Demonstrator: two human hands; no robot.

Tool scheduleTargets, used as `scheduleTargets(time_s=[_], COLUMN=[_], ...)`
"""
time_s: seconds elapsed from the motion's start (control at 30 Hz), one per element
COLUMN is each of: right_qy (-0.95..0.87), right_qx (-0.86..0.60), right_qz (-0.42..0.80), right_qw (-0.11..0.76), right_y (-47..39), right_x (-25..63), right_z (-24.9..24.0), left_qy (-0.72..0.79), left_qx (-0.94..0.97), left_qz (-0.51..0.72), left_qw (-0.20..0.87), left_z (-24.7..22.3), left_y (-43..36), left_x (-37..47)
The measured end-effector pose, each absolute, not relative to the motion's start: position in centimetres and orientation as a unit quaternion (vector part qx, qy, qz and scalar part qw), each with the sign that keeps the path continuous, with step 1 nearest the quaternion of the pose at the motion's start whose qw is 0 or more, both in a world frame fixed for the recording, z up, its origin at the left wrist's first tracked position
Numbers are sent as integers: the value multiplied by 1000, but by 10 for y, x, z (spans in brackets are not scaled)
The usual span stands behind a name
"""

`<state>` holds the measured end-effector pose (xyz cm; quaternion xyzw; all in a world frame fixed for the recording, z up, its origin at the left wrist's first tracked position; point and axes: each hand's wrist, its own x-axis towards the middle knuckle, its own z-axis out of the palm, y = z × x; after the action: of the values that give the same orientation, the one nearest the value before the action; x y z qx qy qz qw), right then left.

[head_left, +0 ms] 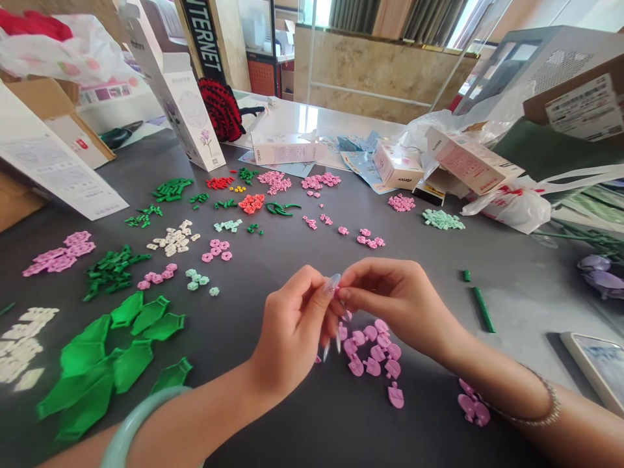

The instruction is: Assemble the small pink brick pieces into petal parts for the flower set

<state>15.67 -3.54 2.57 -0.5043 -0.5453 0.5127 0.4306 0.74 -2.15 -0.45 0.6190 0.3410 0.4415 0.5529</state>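
Observation:
My left hand point(295, 328) and my right hand point(397, 302) meet near the middle of the table, both closed in a pinch. Between the fingertips is a small pink toy brick piece point(337, 292), mostly hidden by the fingers, so its exact shape is unclear. Just beyond and below the hands lies a loose group of pink rounded petal pieces point(373, 351). A few more petal pieces point(474, 409) lie beside my right wrist. Left of my left forearm are large green leaf pieces point(134, 361).
Sorted piles of small bricks cover the left and far table, among them dark green pieces point(112, 270), cream pieces point(175, 239) and mint pieces point(443, 219). Cartons point(285, 151) stand at the back. Green rods point(482, 310) and a phone point(597, 364) are on the right.

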Motion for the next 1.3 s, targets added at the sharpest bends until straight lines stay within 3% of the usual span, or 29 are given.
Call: scheduleTargets(time_s=[0.3,0.5,0.73,0.97,1.3], right_qy=[-549,-591,-645,-738,-749], right_qx=[-505,-535,-534,-499,-483], right_qz=[499,375,308,137,108], right_qw=[442,473,452,433,440], right_y=[-42,-48,-52,-55,-58], right_x=[154,150,149,151,150], right_z=[30,27,27,35,36], left_qy=[301,284,269,201,128], left_qx=[693,738,776,795,796], left_qz=[481,488,491,534,574], left_qw=[445,370,290,208,142], left_z=[-8,-10,-11,-10,-16], left_y=[-26,-27,-25,-18,-13], left_x=[5,3,2,0,-2])
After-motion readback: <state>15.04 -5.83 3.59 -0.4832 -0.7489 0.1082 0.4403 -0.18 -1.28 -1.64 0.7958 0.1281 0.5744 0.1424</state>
